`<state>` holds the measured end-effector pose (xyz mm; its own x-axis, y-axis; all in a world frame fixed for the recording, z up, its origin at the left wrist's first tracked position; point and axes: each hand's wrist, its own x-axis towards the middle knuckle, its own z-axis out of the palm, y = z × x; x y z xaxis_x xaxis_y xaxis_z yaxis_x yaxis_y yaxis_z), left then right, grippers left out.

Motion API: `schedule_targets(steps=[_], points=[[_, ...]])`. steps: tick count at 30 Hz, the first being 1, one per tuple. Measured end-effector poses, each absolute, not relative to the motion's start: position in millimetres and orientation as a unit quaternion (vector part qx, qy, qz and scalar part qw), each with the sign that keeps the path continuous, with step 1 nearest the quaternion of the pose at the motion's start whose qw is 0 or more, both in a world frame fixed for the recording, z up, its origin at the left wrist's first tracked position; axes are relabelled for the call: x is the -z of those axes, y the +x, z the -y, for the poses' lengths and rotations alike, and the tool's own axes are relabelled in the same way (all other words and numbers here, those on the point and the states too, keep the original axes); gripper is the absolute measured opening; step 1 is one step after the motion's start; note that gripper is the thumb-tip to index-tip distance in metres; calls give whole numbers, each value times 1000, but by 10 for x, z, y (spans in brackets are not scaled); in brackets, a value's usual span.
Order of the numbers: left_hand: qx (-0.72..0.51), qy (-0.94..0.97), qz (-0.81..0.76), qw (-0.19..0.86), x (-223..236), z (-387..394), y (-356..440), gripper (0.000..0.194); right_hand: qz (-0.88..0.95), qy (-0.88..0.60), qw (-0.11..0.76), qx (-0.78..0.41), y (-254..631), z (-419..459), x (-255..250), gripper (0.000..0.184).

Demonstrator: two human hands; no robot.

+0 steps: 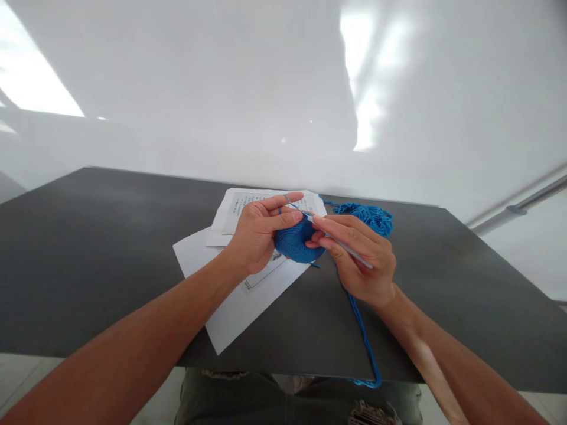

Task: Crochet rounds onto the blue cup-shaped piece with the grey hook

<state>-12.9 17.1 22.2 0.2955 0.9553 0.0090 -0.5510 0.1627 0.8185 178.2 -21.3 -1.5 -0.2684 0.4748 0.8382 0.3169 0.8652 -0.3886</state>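
My left hand (259, 233) pinches a round blue crocheted piece (296, 243) above the dark table (88, 254), with a strand of blue yarn looped over its raised forefinger. My right hand (361, 260) is closed on a thin pale crochet hook (341, 245), whose tip meets the upper edge of the blue piece. The two hands nearly touch over the piece.
Two white printed sheets (239, 295) lie under the hands. A loose heap of blue yarn (370, 215) sits behind my right hand, and a strand (365, 342) trails from it over the table's near edge. My knees in grey trousers show below the table.
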Motion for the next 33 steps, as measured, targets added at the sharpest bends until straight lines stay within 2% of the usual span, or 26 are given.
schedule_targets(steps=[9, 18, 26, 33], points=[[-495, 425, -303, 694, -190, -232, -192, 46, 709, -254, 598, -275, 1905, 227, -70, 38], [-449, 445, -320, 706, -209, -252, -240, 43, 718, -251, 593, -264, 1987, 224, -164, 34], [-412, 496, -334, 687, -203, -300, -297, 33, 767, -254, 553, -204, 2116, 225, -209, 41], [-383, 511, -354, 683, -215, -296, -323, 33, 764, -258, 544, -232, 2156, 240, -227, 35]])
